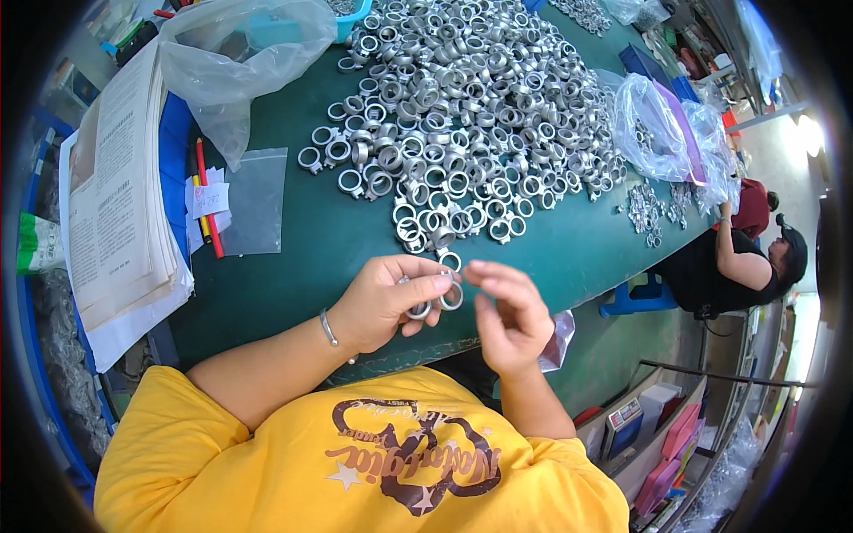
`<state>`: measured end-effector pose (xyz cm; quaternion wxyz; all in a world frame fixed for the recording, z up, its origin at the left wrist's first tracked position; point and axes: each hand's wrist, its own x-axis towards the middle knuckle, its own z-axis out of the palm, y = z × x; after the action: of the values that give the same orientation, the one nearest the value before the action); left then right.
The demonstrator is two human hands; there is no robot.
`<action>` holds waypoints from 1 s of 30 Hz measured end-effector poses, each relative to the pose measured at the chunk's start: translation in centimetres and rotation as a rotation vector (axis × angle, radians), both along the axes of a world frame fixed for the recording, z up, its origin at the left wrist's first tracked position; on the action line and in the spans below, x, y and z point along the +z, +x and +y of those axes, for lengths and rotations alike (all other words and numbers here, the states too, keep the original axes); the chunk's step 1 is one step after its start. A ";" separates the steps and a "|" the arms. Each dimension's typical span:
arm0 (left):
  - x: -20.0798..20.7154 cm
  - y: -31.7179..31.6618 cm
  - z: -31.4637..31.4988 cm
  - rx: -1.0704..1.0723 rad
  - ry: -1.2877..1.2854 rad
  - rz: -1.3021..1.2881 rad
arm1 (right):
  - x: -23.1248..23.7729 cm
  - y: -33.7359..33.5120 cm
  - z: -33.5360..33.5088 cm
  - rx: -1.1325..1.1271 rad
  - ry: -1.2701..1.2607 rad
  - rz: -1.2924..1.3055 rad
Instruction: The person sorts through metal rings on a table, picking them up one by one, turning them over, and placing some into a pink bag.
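Observation:
My left hand (pixel 384 298), with a metal bangle at the wrist, is closed around silver metal rings. One metal ring (pixel 451 306) sticks out past the thumb tip, and more show under the fingers. Beside it is my right hand (pixel 514 318), fingers curved and thumb apart, with nothing visible in it. Its fingertips come close to the held ring; whether they touch it I cannot tell. Just beyond my hands, a large heap of metal rings (pixel 480 115) with small lugs spreads over the green table (pixel 329 284).
At the left, papers (pixel 115 195) lean in a blue holder beside pens (pixel 209 200) and a flat plastic bag (pixel 258 200). A clear bag (pixel 240 67) hangs by a teal tray (pixel 351 22). Smaller metal parts (pixel 644 209) lie at the right, where another person (pixel 733 266) sits.

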<state>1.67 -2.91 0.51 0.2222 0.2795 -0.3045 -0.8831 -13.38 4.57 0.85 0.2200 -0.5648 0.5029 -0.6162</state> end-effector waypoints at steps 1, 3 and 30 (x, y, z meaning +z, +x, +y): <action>-0.2 0.1 -0.1 0.015 0.023 0.020 | -0.1 -0.2 -0.4 -0.084 0.045 0.052; -0.6 0.3 -0.6 0.047 0.088 0.117 | -0.4 -0.9 -1.5 -0.179 0.192 0.226; -0.1 0.0 0.3 -0.054 -0.311 -0.171 | -1.0 -0.9 -0.9 0.088 0.145 0.070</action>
<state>1.70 -2.66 0.37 0.2122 0.3075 -0.4627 -0.8040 -14.31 3.72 -0.15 0.2694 -0.5900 0.5285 -0.5477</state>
